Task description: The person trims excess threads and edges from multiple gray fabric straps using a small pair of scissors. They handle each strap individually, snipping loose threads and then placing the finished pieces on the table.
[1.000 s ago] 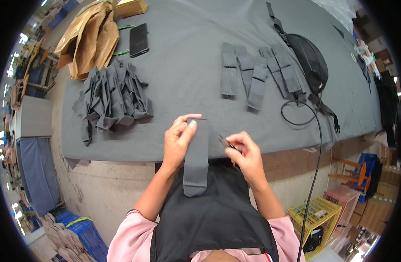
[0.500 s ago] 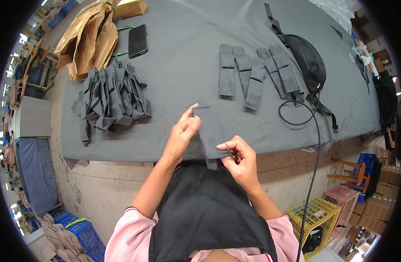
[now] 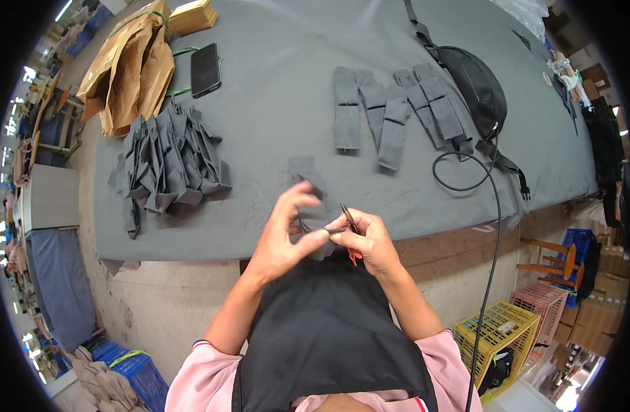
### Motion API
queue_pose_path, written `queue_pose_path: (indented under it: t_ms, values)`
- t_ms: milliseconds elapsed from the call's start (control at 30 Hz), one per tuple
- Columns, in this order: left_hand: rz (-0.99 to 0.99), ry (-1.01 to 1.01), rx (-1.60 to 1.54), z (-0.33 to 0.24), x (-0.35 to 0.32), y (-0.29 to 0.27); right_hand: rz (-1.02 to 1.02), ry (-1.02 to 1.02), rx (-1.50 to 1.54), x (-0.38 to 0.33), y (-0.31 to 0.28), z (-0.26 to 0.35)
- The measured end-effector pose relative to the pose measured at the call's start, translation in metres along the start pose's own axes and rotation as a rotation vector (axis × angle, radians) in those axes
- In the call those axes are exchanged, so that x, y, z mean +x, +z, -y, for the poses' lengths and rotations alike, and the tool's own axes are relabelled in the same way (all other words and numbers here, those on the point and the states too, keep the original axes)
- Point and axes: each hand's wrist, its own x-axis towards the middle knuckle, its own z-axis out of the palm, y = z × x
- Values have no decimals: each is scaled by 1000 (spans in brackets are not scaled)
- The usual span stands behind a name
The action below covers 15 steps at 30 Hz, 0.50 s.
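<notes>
My left hand (image 3: 285, 233) pinches a grey fabric piece (image 3: 308, 185) at the near edge of the grey table (image 3: 273, 103), lifting it upright. My right hand (image 3: 370, 240) grips small thread snips (image 3: 349, 221), blades pointing up against the fabric's lower edge. Both hands meet just above my black apron (image 3: 328, 323). A stack of unfolded grey fabric pieces (image 3: 167, 161) lies to the left. Several finished grey pieces (image 3: 390, 113) lie in a row farther back.
A black waist bag (image 3: 476, 86) with strap and a black cable (image 3: 490, 206) lie at the right. A black phone (image 3: 205, 69) and brown paper bags (image 3: 129, 69) sit at the far left. Yellow and pink crates (image 3: 507, 329) stand on the floor right.
The long fabric strip that hung over the table edge has been turned and raised. My hands have come together, the snips now at the fabric.
</notes>
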Motion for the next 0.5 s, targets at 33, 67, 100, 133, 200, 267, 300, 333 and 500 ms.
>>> queue_pose_path:
  t_ms: [33,67,100,133,200,267,300,333,500]
  values:
    - [130,1,129,-1,-3,-3,2,-11,11,1,2,-1]
    - [73,-20,13,12,-4,2,3,-24,21,3,4,0]
    - [15,-24,68,14,-4,4,1,-37,29,5,5,3]
    - [-42,-27,122,15,-3,4,34,32,40,4,1,7]
    - [-160,-20,113,13,-2,10,-138,-220,-25,0,16,9]
    - [-210,-63,59,15,-1,12,-289,-316,-193,-14,17,9]
    - [-235,-84,31,16,-1,12,-344,-395,-344,-20,15,9]
    - [-247,-85,-6,16,-1,14,-399,-474,-495,-24,12,9]
    - [-254,-87,-24,13,-4,20,-414,-711,-910,-28,9,13]
